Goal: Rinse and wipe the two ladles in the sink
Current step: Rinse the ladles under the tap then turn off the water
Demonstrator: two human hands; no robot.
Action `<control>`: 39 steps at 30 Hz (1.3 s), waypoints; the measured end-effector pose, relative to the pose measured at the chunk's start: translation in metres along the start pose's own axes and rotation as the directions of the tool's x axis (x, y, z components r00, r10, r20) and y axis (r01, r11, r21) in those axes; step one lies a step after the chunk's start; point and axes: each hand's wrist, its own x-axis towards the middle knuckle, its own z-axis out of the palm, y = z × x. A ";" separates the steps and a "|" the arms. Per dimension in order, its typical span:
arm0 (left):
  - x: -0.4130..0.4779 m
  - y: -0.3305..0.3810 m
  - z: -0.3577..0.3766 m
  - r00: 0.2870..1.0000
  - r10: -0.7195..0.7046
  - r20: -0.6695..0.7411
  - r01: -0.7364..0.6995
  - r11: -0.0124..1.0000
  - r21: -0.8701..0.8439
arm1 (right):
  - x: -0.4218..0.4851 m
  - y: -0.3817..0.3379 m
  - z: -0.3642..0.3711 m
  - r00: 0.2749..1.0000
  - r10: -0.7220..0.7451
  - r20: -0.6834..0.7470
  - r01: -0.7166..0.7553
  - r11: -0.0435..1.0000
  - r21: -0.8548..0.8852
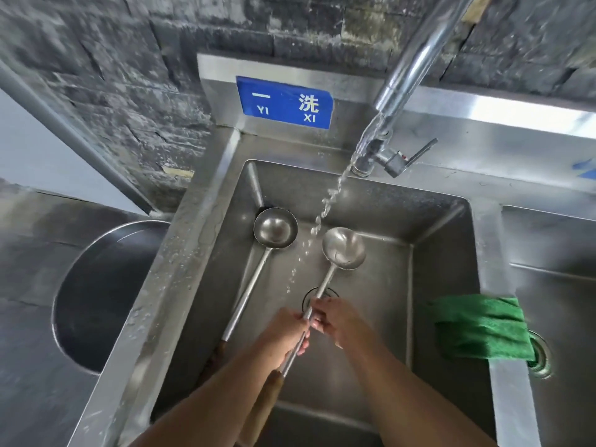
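Two lengthwise, bowls away: left ladle (275,227), held ladle (343,248)

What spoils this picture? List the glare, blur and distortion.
Head view: glare whitens the backsplash ledge at right; wide-angle distortion bows the sink rim and tilts the faucet; the stone wall is smeared; the held ladle looks fairly sharp.

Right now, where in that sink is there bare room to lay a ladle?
The barest patch is the sink floor between the held ladle and the right wall. The left side is crowded: the other ladle lies along the left wall, and the left hand and right hand grip the held one above the drain. A green cloth covers part of the divider.
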 end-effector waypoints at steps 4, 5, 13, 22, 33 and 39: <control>-0.012 0.019 -0.022 0.987 0.153 -0.051 -0.141 0.973 0.184 | -0.028 -0.021 0.023 0.999 -0.049 0.005 0.048 0.989 0.140; -0.014 0.024 -0.027 0.985 0.170 -0.042 -0.155 0.959 0.237 | -0.034 -0.026 0.029 0.998 -0.062 0.011 0.059 0.985 0.163; -0.039 0.060 -0.054 0.968 0.251 -0.002 -0.208 0.808 0.551 | -0.065 -0.051 0.059 0.999 -0.051 0.001 0.047 0.926 0.374; -0.030 0.078 -0.080 0.908 0.405 0.111 -0.393 0.726 0.565 | -0.077 -0.072 0.068 0.993 -0.105 0.053 0.078 0.925 0.371; -0.017 0.104 -0.073 0.853 0.404 0.332 -0.522 0.626 0.580 | -0.063 -0.075 0.053 0.984 -0.178 -0.025 0.158 0.790 0.592; -0.012 0.119 -0.052 0.810 0.480 0.337 -0.578 0.551 0.602 | -0.059 -0.079 0.036 0.974 -0.220 -0.047 0.198 0.740 0.643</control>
